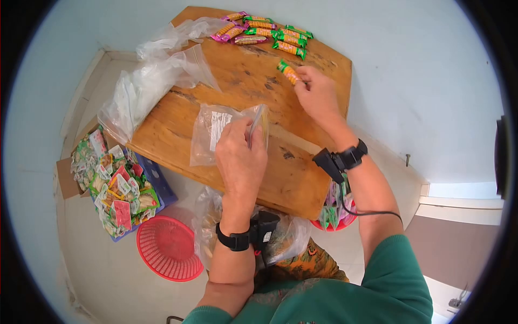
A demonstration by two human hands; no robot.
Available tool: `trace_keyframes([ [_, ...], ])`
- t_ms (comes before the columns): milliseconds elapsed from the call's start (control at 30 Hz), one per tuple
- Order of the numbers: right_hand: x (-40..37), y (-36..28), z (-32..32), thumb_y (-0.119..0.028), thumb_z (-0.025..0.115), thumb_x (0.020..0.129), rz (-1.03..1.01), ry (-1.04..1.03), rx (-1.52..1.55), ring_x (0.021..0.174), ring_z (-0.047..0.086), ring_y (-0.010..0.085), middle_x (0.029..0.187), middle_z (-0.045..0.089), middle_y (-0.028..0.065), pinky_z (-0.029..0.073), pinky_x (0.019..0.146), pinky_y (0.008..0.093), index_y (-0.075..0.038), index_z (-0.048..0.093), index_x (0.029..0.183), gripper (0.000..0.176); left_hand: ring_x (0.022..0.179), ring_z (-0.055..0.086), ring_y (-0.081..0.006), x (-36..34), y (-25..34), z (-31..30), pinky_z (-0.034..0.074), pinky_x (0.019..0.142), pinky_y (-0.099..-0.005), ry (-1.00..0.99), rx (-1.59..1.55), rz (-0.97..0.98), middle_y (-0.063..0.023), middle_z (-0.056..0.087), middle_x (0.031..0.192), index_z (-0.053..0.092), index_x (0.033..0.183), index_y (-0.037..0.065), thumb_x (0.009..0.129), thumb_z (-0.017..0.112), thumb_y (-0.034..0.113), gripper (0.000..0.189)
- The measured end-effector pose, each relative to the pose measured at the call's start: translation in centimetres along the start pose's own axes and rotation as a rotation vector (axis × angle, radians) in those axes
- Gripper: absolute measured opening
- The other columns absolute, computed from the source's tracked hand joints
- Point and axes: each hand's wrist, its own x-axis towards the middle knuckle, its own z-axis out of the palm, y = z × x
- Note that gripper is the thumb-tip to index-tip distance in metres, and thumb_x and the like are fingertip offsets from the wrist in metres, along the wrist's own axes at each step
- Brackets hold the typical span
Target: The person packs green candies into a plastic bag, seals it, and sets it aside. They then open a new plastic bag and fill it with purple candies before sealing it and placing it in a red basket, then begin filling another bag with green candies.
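My left hand grips a clear zip bag with a white printed label, over the wooden table. The fingers close on the bag near its mouth, which faces right. My right hand, up and to the right, pinches a snack stick in a green and orange wrapper. Beyond it, several more wrapped snack sticks lie at the table's far edge, some green and some purple.
Clear plastic bags are heaped on the table's left side. Below left stand a blue crate of small snack packets and a red basket. Another red container sits under the right edge. Walls border the table.
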Motion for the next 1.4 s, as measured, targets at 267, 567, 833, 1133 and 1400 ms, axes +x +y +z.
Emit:
trace_keyframes([
  [267, -8.1, -7.6, -8.1, -0.008, 0.062, 0.097, 0.507, -0.207, 0.605, 0.066, 0.062, 0.0063, 0.077, 0.067, 0.0021, 0.049, 0.058, 0.0223, 0.003, 0.069, 0.110, 0.019, 0.065, 0.063, -0.0214, -0.2, -0.5, 0.6, 0.050, 0.061, -0.0337, 0.072, -0.082, 0.015, -0.0141, 0.067, 0.077, 0.068, 0.093, -0.004, 0.087, 0.069, 0.006, 0.012],
  [567, -10.5, -8.5, -7.7, -0.008, 0.063, 0.096, 0.596, -0.414, 0.585, 0.064, 0.061, 0.0056, 0.078, 0.067, 0.0019, 0.048, 0.057, 0.0217, 0.004, 0.070, 0.112, 0.022, 0.065, 0.063, -0.0294, -0.8, 0.2, 1.6, 0.050, 0.059, -0.0385, 0.066, -0.104, 0.016, -0.0148, 0.064, 0.078, 0.066, 0.089, 0.000, 0.085, 0.068, 0.001, 0.005],
  [833, -9.9, -8.5, -6.5, -0.012, 0.063, 0.097, 0.672, -0.471, 0.673, 0.063, 0.059, 0.0055, 0.079, 0.067, 0.0006, 0.046, 0.056, 0.0214, 0.004, 0.071, 0.112, 0.023, 0.073, 0.060, -0.0303, -1.6, 0.4, 1.9, 0.049, 0.064, -0.0412, 0.161, 0.159, 0.262, -0.0093, 0.062, 0.077, 0.065, 0.083, 0.007, 0.078, 0.073, 0.003, 0.011],
  [1133, -11.6, -8.9, -5.1, -0.009, 0.064, 0.098, 0.720, -0.376, 0.686, 0.064, 0.056, 0.0025, 0.080, 0.066, -0.0023, 0.044, 0.056, 0.0191, 0.000, 0.071, 0.113, 0.019, 0.063, 0.062, -0.0290, -2.9, 1.1, 2.9, 0.049, 0.055, -0.0362, 0.149, -0.111, 0.171, -0.0110, 0.060, 0.077, 0.067, 0.087, 0.004, 0.082, 0.072, -0.001, 0.008],
  [1400, -11.2, -7.9, -4.3, -0.004, 0.064, 0.095, 0.588, -0.536, 0.700, 0.079, 0.057, 0.0045, 0.089, 0.067, -0.0020, 0.048, 0.068, 0.0233, 0.002, 0.069, 0.109, 0.016, 0.066, 0.061, -0.0305, -3.1, 1.3, 3.0, 0.049, 0.058, -0.0376, 0.106, -0.115, 0.123, -0.0118, 0.059, 0.076, 0.066, 0.084, 0.003, 0.081, 0.071, -0.001, 0.007],
])
